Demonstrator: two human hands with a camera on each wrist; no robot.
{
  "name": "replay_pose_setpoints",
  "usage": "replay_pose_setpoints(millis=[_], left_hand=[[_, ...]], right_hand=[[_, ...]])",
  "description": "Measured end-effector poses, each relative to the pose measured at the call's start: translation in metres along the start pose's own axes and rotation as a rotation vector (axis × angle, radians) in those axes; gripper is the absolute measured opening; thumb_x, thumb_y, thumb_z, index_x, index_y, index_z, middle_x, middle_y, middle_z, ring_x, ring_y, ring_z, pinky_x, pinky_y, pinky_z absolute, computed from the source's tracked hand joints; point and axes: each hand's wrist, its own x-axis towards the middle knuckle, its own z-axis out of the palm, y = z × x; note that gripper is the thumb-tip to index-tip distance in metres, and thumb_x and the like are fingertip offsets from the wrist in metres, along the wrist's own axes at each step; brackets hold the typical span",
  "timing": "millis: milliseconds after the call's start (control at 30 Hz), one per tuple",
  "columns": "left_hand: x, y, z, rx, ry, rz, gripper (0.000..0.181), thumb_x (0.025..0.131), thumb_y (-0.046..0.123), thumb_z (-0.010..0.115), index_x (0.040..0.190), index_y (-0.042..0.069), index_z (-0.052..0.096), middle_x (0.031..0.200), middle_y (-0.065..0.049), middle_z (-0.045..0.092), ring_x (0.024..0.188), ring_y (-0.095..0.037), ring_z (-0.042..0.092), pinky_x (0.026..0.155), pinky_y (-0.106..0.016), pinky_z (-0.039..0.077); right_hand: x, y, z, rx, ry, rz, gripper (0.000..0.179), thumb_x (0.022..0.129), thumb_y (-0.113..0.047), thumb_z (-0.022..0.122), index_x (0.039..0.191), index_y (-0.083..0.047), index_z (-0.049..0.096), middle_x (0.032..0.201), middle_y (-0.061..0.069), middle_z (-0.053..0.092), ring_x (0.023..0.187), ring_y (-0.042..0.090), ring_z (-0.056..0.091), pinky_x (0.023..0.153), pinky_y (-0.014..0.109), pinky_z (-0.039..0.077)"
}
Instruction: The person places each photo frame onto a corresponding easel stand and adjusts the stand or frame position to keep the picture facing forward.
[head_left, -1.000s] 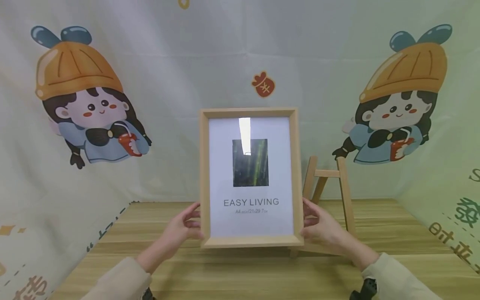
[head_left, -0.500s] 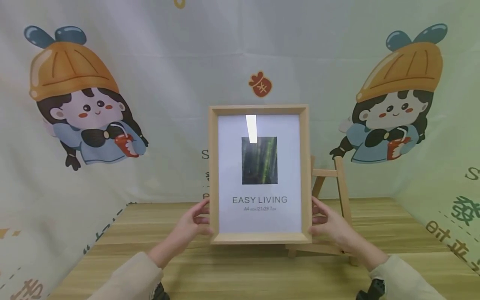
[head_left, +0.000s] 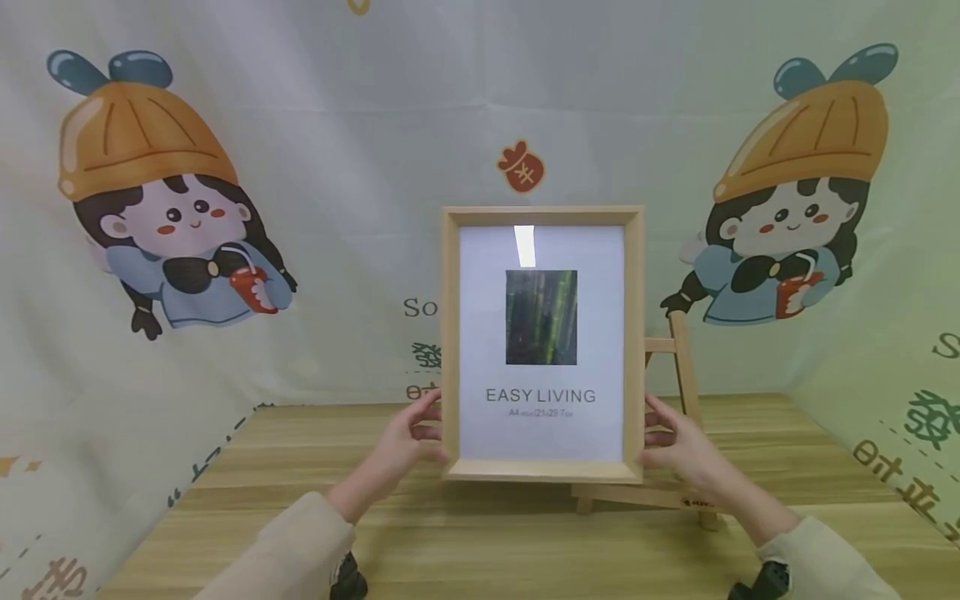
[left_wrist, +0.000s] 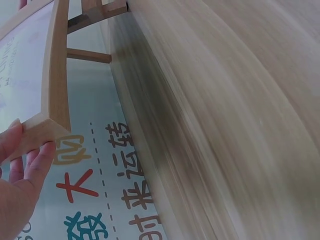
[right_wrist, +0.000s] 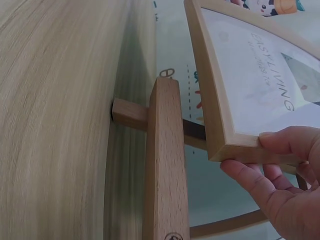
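A light wood picture frame [head_left: 542,471] with a white sheet reading "EASY LIVING" is held upright above the table. My left hand [head_left: 408,442] grips its left side near the lower corner; the thumb is on the front and fingers are behind in the left wrist view. On the opposite side my right hand [head_left: 675,442] pinches the lower right edge, thumb in front, fingers on the outer side and back in the right wrist view. Behind the frame stands a small wooden easel [head_left: 686,375], partly hidden by it. The easel's front ledge [right_wrist: 167,160] is apart from the frame.
A wood-grain table [head_left: 300,467] extends beneath both hands. Pale cloth [head_left: 360,183] printed with cartoon figures and lettering hangs behind and on both sides. The easel's feet rest on the table, right of centre.
Both hands have carried the picture frame to the right and slightly up. It now covers more of the easel, which stays in place.
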Motion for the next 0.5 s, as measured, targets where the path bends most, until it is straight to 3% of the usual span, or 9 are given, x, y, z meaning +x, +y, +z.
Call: replay_pose_setpoints(millis=[500], left_hand=[[0.012,-0.001,0.023,-0.036,-0.008,0.029,0.086,0.063,-0.024,0.059,0.140,0.000,0.031,0.117,-0.023,0.050,0.090,-0.023,0.056,0.073,-0.032,0.056]], right_hand=[[-0.011,0.005,-0.018,-0.075,0.021,-0.012,0.085,0.078,0.008,0.060,0.143,0.008,0.005,0.121,0.032,0.041,0.105,0.036,0.051,0.075,0.025,0.053]])
